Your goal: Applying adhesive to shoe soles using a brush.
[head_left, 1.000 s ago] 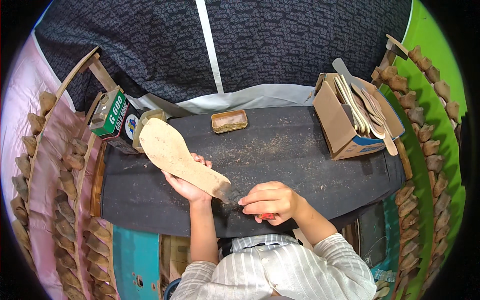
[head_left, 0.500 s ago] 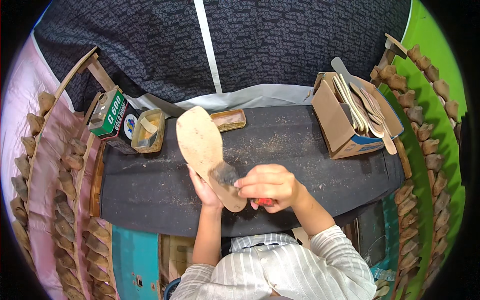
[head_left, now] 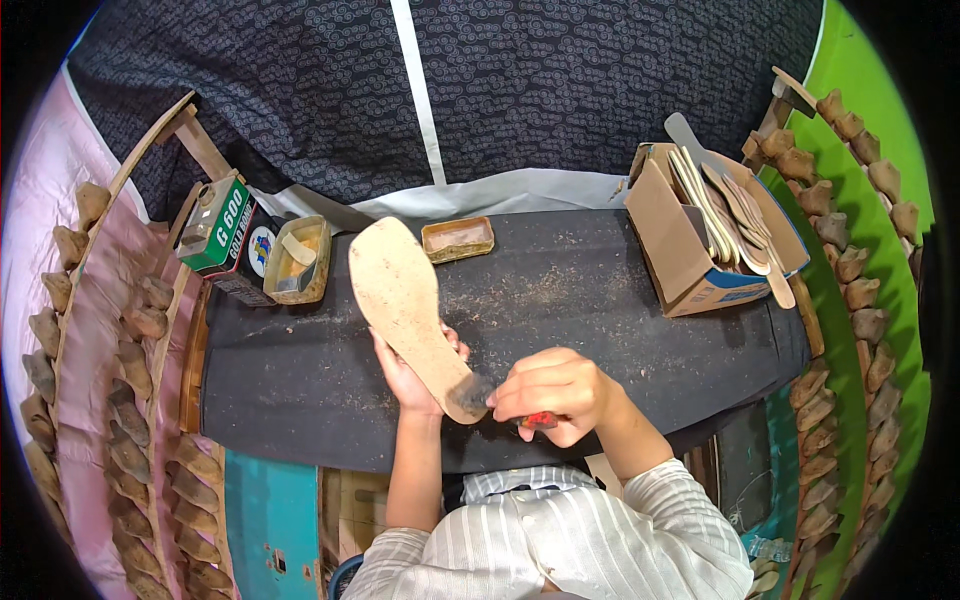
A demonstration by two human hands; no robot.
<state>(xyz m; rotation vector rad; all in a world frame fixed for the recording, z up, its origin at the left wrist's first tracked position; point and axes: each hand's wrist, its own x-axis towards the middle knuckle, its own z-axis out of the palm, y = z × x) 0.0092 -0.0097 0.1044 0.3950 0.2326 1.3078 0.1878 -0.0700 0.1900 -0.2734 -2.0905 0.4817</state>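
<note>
A tan shoe sole (head_left: 392,275) is tilted up over the table, its wide toe end away from me and its heel end close to my body. My left hand (head_left: 405,382) grips it by the narrow middle, thumb along the left edge and fingertips showing past the right one. Closed around a brush with a red handle (head_left: 538,420) is my right hand (head_left: 555,395), just right of the heel. The brush's dark bristles (head_left: 470,391) are blurred and lie over the heel end of the sole. Small dark specks dot the sole's surface.
The dark cloth-covered table (head_left: 580,300) is strewn with crumbs. At the back left stand a green and black can (head_left: 222,240) and a tub with a spreader (head_left: 300,262). A shallow tray (head_left: 458,239) sits behind the sole. A cardboard box (head_left: 665,235) holds several soles. Shoe-last racks flank both sides.
My right hand and the brush have moved toward me and slightly right, from the sole's middle to its heel end. The sole has shifted slightly, and more left-hand fingertips show beyond its right edge.
</note>
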